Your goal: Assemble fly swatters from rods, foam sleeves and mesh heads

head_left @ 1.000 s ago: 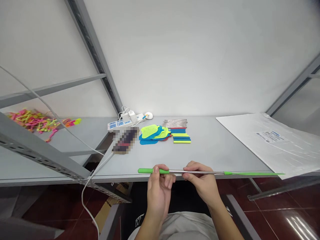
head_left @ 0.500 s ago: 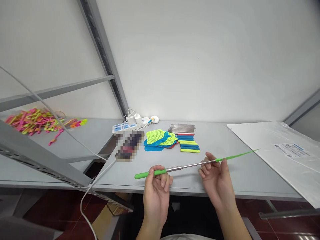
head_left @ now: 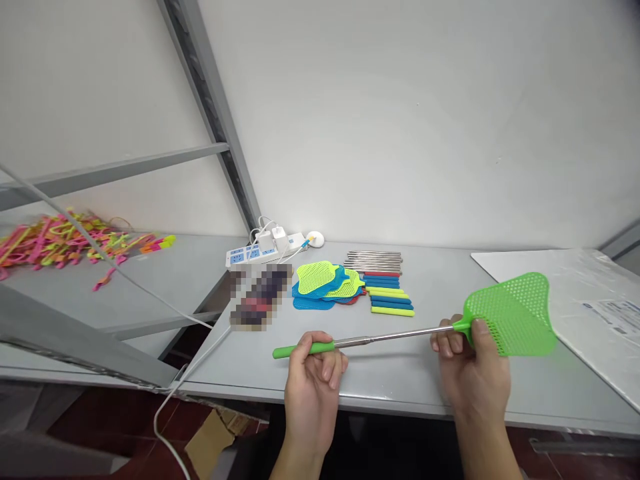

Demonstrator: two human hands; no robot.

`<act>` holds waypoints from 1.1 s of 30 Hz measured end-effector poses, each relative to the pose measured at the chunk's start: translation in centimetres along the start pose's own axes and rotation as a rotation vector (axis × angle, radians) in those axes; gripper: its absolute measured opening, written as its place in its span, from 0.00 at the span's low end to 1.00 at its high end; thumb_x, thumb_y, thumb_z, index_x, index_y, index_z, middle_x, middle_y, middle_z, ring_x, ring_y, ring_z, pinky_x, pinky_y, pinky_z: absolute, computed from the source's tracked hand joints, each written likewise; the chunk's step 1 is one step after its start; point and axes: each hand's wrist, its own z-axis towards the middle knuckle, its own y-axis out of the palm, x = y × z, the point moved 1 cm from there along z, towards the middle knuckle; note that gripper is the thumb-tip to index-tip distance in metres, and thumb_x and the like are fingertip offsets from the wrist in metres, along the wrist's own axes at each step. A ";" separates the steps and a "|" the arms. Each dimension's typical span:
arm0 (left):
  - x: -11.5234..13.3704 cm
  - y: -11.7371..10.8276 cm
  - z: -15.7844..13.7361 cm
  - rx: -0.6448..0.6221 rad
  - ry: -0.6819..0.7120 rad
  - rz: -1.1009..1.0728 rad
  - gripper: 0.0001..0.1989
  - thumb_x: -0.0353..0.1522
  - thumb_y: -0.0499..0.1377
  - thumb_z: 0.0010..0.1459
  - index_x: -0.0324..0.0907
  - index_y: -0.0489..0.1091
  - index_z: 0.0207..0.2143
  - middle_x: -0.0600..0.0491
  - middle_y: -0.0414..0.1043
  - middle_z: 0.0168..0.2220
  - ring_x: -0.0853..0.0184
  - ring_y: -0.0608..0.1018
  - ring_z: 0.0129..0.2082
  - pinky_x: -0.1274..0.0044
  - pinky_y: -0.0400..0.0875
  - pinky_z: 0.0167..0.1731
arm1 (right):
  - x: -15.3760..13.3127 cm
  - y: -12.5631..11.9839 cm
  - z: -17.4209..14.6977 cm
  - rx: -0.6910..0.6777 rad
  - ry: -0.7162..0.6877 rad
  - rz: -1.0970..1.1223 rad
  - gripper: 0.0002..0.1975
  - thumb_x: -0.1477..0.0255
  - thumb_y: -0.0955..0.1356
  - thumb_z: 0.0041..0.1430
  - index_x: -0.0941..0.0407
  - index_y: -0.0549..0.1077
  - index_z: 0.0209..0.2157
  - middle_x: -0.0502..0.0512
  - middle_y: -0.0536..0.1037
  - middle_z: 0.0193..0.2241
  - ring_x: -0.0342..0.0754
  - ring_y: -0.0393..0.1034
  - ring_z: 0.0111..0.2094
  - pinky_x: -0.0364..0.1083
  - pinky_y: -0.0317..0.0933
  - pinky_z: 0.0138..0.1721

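A green fly swatter [head_left: 520,317] with a metal telescopic rod spans both my hands above the front of the table. My left hand [head_left: 315,387] is closed around its green handle, palm up. The fingers and thumb of my right hand [head_left: 473,373] pinch the neck and the lower edge of the perforated head, whose flat face is turned toward me. Behind the swatter lies a pile of yellow, blue and red swatter heads [head_left: 317,279]. Beside it are a row of blue, yellow and red handles [head_left: 390,301] and a bundle of metal rods [head_left: 373,261].
A white power strip [head_left: 265,250] with plugs and cables stands near the wall. At the right lies a white wrapped sheet [head_left: 590,293] with a label. Colourful strips [head_left: 65,243] are heaped at the left, beyond a grey metal post [head_left: 215,120]. A pixelated item [head_left: 263,297] lies near the strip.
The swatter's head has turned from edge-on to face me. My right hand has moved right with the head, and more of the rod shows between my hands. The left hand keeps its hold.
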 end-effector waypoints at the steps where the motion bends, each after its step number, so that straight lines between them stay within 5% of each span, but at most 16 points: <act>1: -0.1 0.1 -0.1 -0.002 0.013 -0.003 0.15 0.39 0.54 0.65 0.40 0.72 0.31 0.61 0.52 0.16 0.75 0.57 0.17 0.77 0.62 0.28 | -0.1 0.0 -0.2 -0.027 -0.073 -0.078 0.13 0.67 0.70 0.59 0.56 0.67 0.24 0.44 0.61 0.17 0.40 0.57 0.20 0.43 0.59 0.23; 4: -1.0 0.7 -0.5 -0.059 0.003 -0.014 0.14 0.39 0.54 0.65 0.40 0.72 0.31 0.61 0.52 0.16 0.75 0.57 0.17 0.78 0.59 0.25 | 0.4 0.2 -1.7 -0.079 -0.197 -0.270 0.14 0.67 0.72 0.58 0.55 0.65 0.23 0.44 0.61 0.18 0.41 0.57 0.20 0.44 0.57 0.23; 11: -3.4 2.2 -1.6 -0.178 0.009 -0.059 0.17 0.41 0.51 0.67 0.41 0.71 0.31 0.60 0.53 0.16 0.74 0.57 0.18 0.78 0.56 0.23 | 2.6 0.6 -4.7 -0.223 -0.066 -0.304 0.16 0.65 0.68 0.63 0.54 0.65 0.23 0.46 0.62 0.19 0.43 0.59 0.22 0.47 0.59 0.26; 22: -4.5 3.0 -0.3 -0.238 -0.033 -0.029 0.17 0.42 0.51 0.67 0.41 0.72 0.32 0.59 0.55 0.17 0.73 0.58 0.20 0.77 0.57 0.25 | 1.5 0.0 -3.4 -0.127 -0.010 -0.338 0.18 0.60 0.69 0.61 0.54 0.67 0.22 0.48 0.65 0.18 0.45 0.63 0.22 0.48 0.61 0.29; 28: -4.0 3.4 0.6 -0.396 -0.161 0.231 0.12 0.37 0.60 0.60 0.38 0.76 0.41 0.52 0.65 0.23 0.69 0.65 0.25 0.76 0.59 0.30 | 1.0 -0.3 -1.0 -0.085 0.101 -0.264 0.14 0.60 0.70 0.58 0.54 0.69 0.27 0.47 0.67 0.19 0.45 0.64 0.23 0.46 0.61 0.29; 33: -5.0 3.9 1.1 -0.526 -0.167 0.390 0.18 0.43 0.62 0.59 0.42 0.76 0.47 0.49 0.67 0.33 0.71 0.67 0.26 0.75 0.60 0.30 | 2.2 0.8 -0.7 -0.278 0.292 -0.347 0.13 0.58 0.69 0.59 0.53 0.73 0.36 0.47 0.69 0.22 0.44 0.62 0.22 0.43 0.58 0.24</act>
